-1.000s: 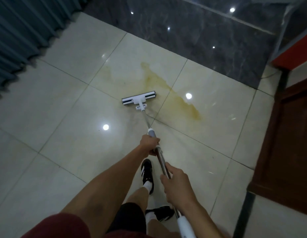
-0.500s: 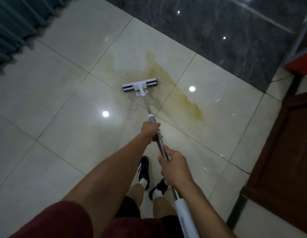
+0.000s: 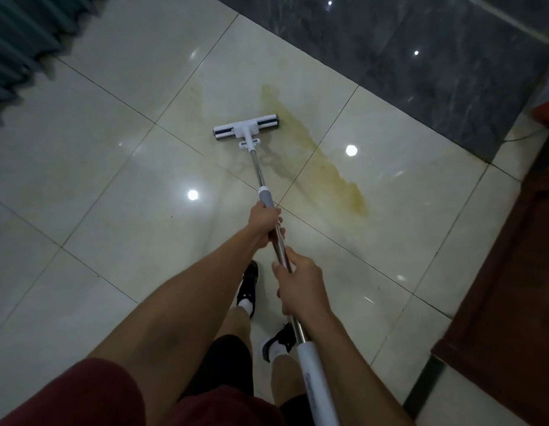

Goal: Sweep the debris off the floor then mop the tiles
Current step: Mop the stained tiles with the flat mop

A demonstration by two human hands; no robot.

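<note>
Head view: both arms extended forward. Left hand (image 3: 265, 222) wraps mop handle (image 3: 276, 232) ahead; right hand (image 3: 301, 287) grips it behind. Mop head (image 3: 246, 130) touches yellow stain (image 3: 316, 155).

Mop head (image 3: 246, 127) left of stain (image 3: 316, 152)

Open cream tiles (image 3: 82, 186) left of and beyond the mop head (image 3: 246, 127). Hemmed in on the right by a dark wooden cabinet (image 3: 513, 287), at top left by a pleated curtain (image 3: 18, 41). Yellow spill (image 3: 322, 161) lay just right.
</note>
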